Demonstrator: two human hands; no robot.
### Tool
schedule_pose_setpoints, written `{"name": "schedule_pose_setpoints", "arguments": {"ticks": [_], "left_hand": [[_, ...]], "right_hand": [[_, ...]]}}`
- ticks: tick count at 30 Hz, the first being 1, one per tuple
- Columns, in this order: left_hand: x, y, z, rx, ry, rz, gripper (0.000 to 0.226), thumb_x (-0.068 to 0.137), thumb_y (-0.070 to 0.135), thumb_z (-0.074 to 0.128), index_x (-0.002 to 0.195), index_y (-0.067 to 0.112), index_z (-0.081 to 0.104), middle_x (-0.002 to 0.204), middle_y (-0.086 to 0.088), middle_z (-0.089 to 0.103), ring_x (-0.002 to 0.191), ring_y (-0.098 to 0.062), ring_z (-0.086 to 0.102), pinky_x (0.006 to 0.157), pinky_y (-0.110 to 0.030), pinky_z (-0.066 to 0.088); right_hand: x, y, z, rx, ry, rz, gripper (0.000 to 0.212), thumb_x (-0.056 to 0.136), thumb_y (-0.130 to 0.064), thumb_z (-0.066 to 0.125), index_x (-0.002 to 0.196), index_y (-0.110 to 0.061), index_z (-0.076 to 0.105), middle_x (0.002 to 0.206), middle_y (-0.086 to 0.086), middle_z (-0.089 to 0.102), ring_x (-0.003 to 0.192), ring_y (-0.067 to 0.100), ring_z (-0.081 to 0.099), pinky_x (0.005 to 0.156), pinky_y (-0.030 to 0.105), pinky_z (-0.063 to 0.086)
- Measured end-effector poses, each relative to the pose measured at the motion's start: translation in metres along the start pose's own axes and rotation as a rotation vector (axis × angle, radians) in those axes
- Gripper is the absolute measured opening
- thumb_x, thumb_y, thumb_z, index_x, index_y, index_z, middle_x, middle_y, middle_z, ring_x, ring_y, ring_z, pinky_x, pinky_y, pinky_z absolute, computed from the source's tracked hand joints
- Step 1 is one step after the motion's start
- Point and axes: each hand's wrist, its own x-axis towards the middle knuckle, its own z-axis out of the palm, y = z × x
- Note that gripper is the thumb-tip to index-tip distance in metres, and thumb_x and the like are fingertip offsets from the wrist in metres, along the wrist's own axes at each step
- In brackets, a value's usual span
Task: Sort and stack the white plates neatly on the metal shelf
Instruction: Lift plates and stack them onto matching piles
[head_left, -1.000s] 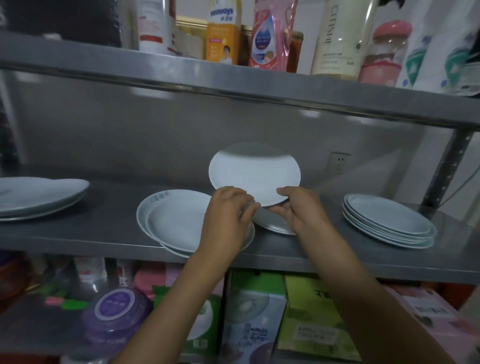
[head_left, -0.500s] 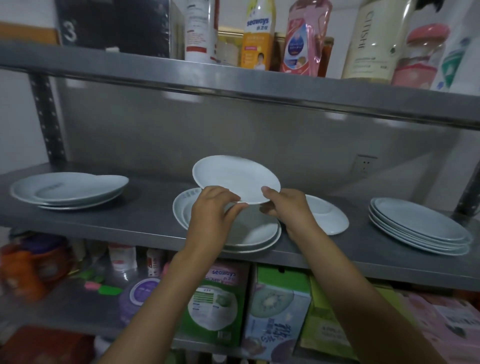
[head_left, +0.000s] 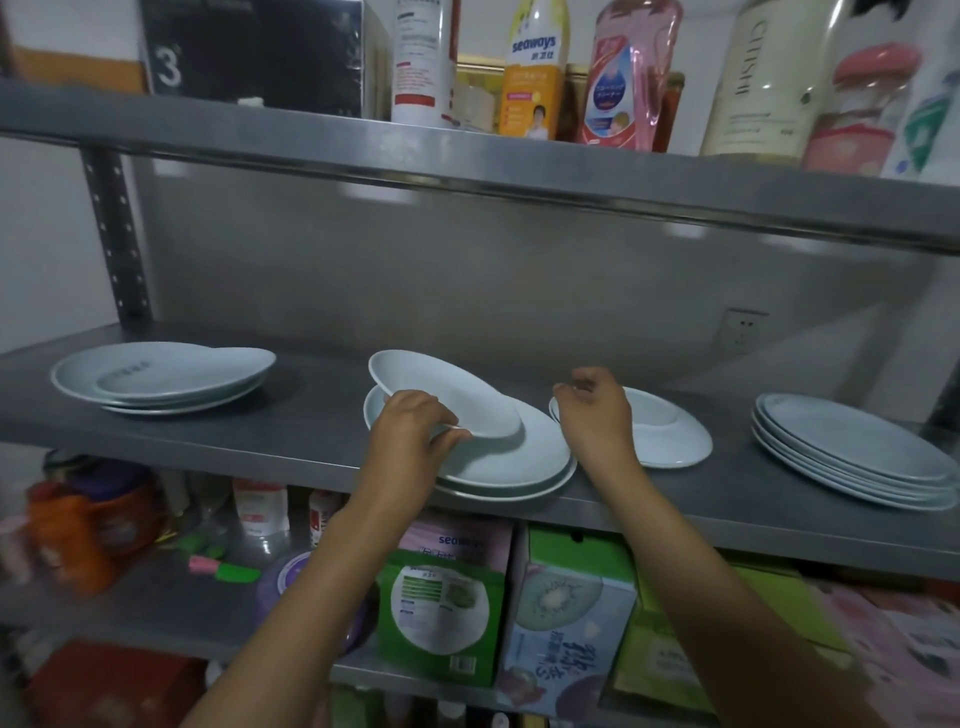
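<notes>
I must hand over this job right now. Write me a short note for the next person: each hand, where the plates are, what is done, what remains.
Left hand: grips the near rim of a small plate, tilted, its right edge resting on the middle stack.
Right hand: empty, fingers loosely curled, over the left edge of a single plate; contact unclear.
Other plates: left pile, untidy, plates offset; right stack, fairly even. All on the metal shelf.
Done: most plates are grouped in piles.
Left: lay the small plate flat, place the single plate, straighten the left pile.
</notes>
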Motion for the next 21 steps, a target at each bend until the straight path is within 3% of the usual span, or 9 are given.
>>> {"name": "schedule_pose_setpoints", "arguments": {"ticks": [4,9,11,14,16,21], "left_hand": [[-0.002,-0.003,0.000,-0.017,0.004,-0.019,0.014,0.070,0.012,0.083,0.073,0.005,0.072,0.077,-0.006,0.066,0.087,-0.027,0.060,0.073,-0.018,0.031],[-0.007,-0.003,-0.002,-0.056,-0.009,-0.113,0.014,0.074,0.016,0.082,0.080,0.005,0.075,0.089,-0.007,0.070,0.105,-0.026,0.059,0.085,-0.026,0.039],[-0.008,-0.003,-0.003,-0.044,-0.041,-0.152,0.015,0.075,0.019,0.081,0.084,0.007,0.076,0.096,-0.007,0.071,0.111,-0.023,0.058,0.096,-0.031,0.039],[-0.008,-0.004,-0.006,0.020,-0.092,-0.169,0.009,0.076,0.030,0.078,0.077,0.021,0.075,0.089,0.009,0.070,0.099,-0.009,0.057,0.116,-0.048,0.014],[-0.009,-0.003,-0.008,0.016,-0.125,-0.186,0.011,0.078,0.034,0.075,0.070,0.029,0.070,0.083,0.017,0.068,0.091,0.000,0.057,0.119,-0.045,0.000],[-0.009,-0.001,-0.012,0.062,-0.141,-0.209,0.018,0.087,0.030,0.061,0.072,0.029,0.072,0.075,0.021,0.068,0.075,0.000,0.058,0.120,-0.044,0.000]], "right_hand": [[0.000,0.001,0.000,-0.002,0.010,0.012,0.037,0.090,-0.019,0.055,0.126,-0.011,0.054,0.125,0.004,0.059,0.114,0.019,0.055,0.087,0.024,0.037],[0.001,0.006,0.003,0.003,0.010,0.020,0.037,0.089,-0.017,0.054,0.125,-0.012,0.055,0.125,0.004,0.059,0.110,0.017,0.055,0.085,0.023,0.037],[0.001,0.008,0.005,0.004,0.010,0.028,0.037,0.089,-0.016,0.054,0.125,-0.012,0.055,0.124,0.004,0.059,0.109,0.017,0.055,0.084,0.023,0.036],[0.003,0.009,0.008,0.007,0.011,0.034,0.036,0.088,-0.015,0.054,0.123,-0.013,0.055,0.122,0.004,0.061,0.110,0.018,0.056,0.085,0.023,0.037],[0.003,0.011,0.010,0.006,0.011,0.040,0.036,0.087,-0.016,0.054,0.123,-0.013,0.055,0.121,0.004,0.061,0.110,0.018,0.056,0.086,0.024,0.038],[0.005,0.013,0.011,0.010,0.004,0.035,0.036,0.087,-0.015,0.054,0.123,-0.013,0.055,0.120,0.004,0.061,0.108,0.018,0.057,0.087,0.026,0.041]]}}
